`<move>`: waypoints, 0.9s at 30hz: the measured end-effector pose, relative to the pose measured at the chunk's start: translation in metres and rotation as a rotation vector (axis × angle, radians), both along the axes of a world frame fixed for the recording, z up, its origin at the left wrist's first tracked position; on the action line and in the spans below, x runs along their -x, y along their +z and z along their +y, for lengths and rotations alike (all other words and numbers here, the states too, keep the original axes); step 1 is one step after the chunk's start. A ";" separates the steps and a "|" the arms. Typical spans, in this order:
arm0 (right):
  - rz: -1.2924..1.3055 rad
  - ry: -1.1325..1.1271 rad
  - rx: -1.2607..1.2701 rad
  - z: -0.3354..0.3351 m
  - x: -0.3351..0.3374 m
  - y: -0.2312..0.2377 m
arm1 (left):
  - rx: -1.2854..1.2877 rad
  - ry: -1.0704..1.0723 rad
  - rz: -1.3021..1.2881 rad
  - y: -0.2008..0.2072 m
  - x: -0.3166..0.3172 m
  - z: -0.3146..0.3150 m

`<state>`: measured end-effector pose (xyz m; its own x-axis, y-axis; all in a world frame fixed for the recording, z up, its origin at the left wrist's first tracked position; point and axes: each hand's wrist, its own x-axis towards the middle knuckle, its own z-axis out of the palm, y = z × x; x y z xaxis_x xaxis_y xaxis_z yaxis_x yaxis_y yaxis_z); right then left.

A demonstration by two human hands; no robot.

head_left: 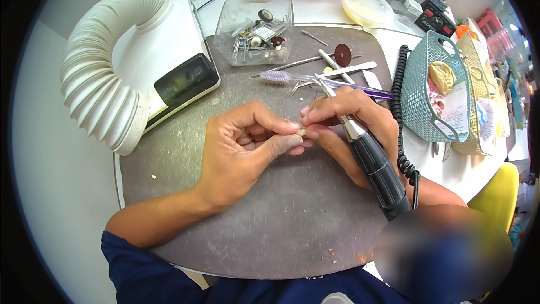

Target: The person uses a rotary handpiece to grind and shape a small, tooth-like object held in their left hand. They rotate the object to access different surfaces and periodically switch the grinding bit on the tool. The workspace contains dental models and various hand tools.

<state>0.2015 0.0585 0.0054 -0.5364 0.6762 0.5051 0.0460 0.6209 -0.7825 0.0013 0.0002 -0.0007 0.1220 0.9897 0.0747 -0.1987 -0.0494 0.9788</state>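
Note:
My left hand pinches a tiny cream, tooth-like piece between thumb and forefinger, over the middle of the grey work mat. My right hand is closed around a black-gripped rotary handpiece with a silver nose, lying slanted across the hand. Its thin tip points up and away to the left, apart from the piece. The right thumb and fingertips come together right beside the left fingertips, close to or touching the piece. Fingers hide most of the piece.
Beyond my hands lie a purple-bristled toothbrush, metal tweezers and a dark red disc. A transparent box holds burs. At left stands a white machine with a ribbed hose; at right, a black coiled cord and blue-grey basket.

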 end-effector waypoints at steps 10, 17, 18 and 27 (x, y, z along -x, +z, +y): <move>0.007 -0.024 -0.008 0.002 0.001 -0.004 | 0.001 0.010 -0.007 0.002 -0.003 -0.001; -0.003 -0.031 0.002 0.003 0.000 -0.003 | 0.038 -0.014 -0.010 0.003 -0.002 0.000; -0.007 -0.034 0.009 0.003 0.000 -0.002 | 0.032 -0.016 -0.011 0.002 -0.002 0.000; 0.037 -0.084 0.037 -0.001 0.006 -0.002 | 0.041 -0.014 0.020 0.006 0.000 -0.002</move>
<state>0.1951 0.0580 0.0029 -0.4581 0.7369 0.4970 0.0675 0.5864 -0.8072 0.0012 -0.0022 0.0052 0.1372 0.9901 0.0314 -0.1796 -0.0063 0.9837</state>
